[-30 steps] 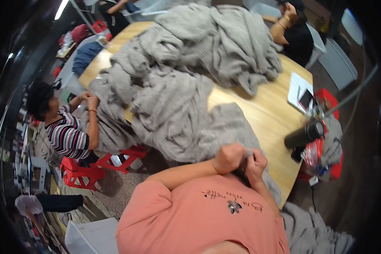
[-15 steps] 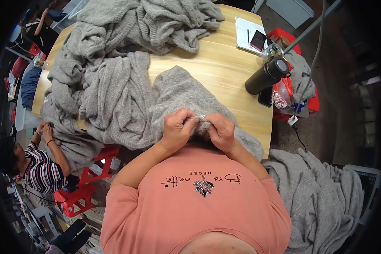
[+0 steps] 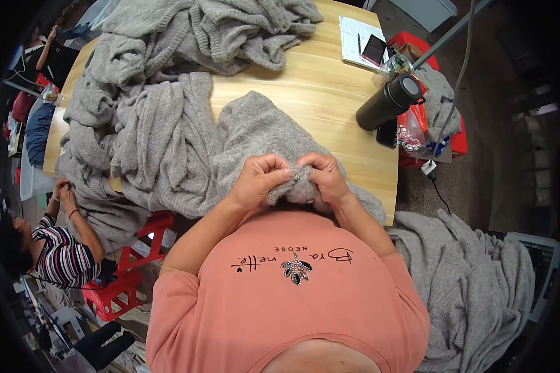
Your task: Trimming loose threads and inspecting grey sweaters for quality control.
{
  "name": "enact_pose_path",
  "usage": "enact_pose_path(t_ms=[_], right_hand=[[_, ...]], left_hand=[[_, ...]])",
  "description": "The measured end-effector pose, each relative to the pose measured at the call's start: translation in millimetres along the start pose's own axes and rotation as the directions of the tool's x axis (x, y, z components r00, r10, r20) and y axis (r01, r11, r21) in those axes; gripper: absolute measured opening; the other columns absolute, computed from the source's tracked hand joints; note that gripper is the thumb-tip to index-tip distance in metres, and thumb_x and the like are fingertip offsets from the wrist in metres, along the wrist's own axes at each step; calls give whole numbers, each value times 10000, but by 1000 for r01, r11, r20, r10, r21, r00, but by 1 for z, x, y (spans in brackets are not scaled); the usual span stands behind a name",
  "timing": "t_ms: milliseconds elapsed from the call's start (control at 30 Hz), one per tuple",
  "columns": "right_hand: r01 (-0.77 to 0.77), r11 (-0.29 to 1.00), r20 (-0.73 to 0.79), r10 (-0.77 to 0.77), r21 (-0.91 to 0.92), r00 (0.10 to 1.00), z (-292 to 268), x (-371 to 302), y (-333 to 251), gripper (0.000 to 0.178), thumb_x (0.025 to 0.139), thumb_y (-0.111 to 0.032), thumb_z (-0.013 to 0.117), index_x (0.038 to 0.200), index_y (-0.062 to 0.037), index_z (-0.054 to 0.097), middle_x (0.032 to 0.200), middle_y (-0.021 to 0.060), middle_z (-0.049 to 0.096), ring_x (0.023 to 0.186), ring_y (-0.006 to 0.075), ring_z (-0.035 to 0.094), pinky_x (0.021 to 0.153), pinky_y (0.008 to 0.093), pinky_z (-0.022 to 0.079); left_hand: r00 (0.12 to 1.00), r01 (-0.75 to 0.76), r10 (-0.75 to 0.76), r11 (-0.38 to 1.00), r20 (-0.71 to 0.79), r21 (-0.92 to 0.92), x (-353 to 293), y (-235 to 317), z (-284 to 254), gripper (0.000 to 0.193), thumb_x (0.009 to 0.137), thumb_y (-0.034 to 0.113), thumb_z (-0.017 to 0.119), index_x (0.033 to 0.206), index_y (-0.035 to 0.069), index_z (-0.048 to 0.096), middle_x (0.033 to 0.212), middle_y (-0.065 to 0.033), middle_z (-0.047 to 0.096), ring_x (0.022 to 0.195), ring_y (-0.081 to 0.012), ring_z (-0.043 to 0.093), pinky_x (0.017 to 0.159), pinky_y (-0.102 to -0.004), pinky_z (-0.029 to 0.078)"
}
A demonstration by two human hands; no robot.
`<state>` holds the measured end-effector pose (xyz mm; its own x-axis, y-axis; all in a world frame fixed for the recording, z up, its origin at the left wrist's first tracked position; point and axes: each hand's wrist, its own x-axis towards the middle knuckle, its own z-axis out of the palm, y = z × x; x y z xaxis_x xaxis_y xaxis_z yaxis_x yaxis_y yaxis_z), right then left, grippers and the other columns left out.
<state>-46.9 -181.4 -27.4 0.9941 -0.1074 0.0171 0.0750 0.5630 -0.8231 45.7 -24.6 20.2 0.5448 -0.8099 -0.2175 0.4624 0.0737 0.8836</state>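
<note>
Fabric of a salmon-pink shirt [image 3: 280, 311], worn by the person, filled the nearest part of the view, with dark lettering and a sparkling leaf design on its chest. Off to the right of it, a loose heap of grey knitwear [image 3: 466, 286] lay below desk level. Just beyond the chest, at the desk's near edge, the left hand [image 3: 255, 181] and right hand [image 3: 328, 180] met over a grey knit piece [image 3: 261, 130]. The fingers of both pinched a small bunched fold of it between thumb and forefinger; a tiny glint showed there, too small to identify. The rest of the piece spread forward onto the pale wooden desk [image 3: 342, 102]. To its left lay rumpled grey knits [image 3: 165, 143]. On the right side of the desk, a black bottle [image 3: 384, 102] leaned beside a clear container [image 3: 397, 64]. Farther left, a co-worker in a striped top [image 3: 65, 252] sat with hands at more grey knit. Toward the far side, a phone [image 3: 374, 50] rested on an open notebook [image 3: 351, 34], and a large grey pile [image 3: 230, 31] covered the far left.
</note>
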Motion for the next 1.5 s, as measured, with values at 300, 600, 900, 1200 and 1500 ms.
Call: enact_pose_path(t_ms=[300, 600, 900, 1200, 1500], right_hand=[[449, 388, 249, -465, -805, 849, 24, -4, -13, 394, 603, 130, 530, 951, -36, 611, 782, 89, 578, 669, 179, 555, 568, 279, 442], [304, 474, 90, -421, -826, 903, 20, -8, -7, 206, 688, 85, 564, 872, 2, 609, 725, 77, 593, 634, 161, 571, 534, 247, 427], [7, 882, -79, -51, -471, 996, 32, -19, -16, 176, 719, 54, 609, 882, -8, 592, 760, 42, 602, 656, 88, 553, 580, 214, 443], [437, 248, 272, -499, -865, 823, 26, -12, -2, 198, 649, 80, 576, 827, -5, 582, 702, 97, 566, 582, 203, 565, 507, 292, 450], [54, 986, -129, -76, -161, 989, 13, -4, -1, 148, 755, 82, 551, 860, 1, 616, 817, 27, 604, 749, 71, 541, 673, 205, 438]], left_hand=[[998, 68, -68, 997, -9, 35, 5, -12, -16, 67, 814, 49, 577, 770, 2, 594, 726, 2, 588, 633, -38, 496, 577, -181, 398], [989, 149, -149, 985, 10, -82, 1, -4, -11, 60, 797, 34, 590, 746, 5, 603, 690, 1, 583, 587, -41, 486, 537, -186, 389], [993, 117, -118, 992, 22, 44, 1, -8, -12, 110, 808, 50, 586, 703, 17, 580, 652, 24, 550, 581, -24, 443, 518, -180, 356], [998, 58, -58, 997, 3, 59, -2, -17, -11, 162, 829, 78, 572, 672, 43, 554, 625, 66, 492, 566, -7, 368, 495, -176, 292], [991, 116, -125, 981, -49, -155, 8, -12, -20, 105, 811, 109, 593, 730, 46, 574, 632, 50, 516, 548, -18, 420, 491, -182, 338]])
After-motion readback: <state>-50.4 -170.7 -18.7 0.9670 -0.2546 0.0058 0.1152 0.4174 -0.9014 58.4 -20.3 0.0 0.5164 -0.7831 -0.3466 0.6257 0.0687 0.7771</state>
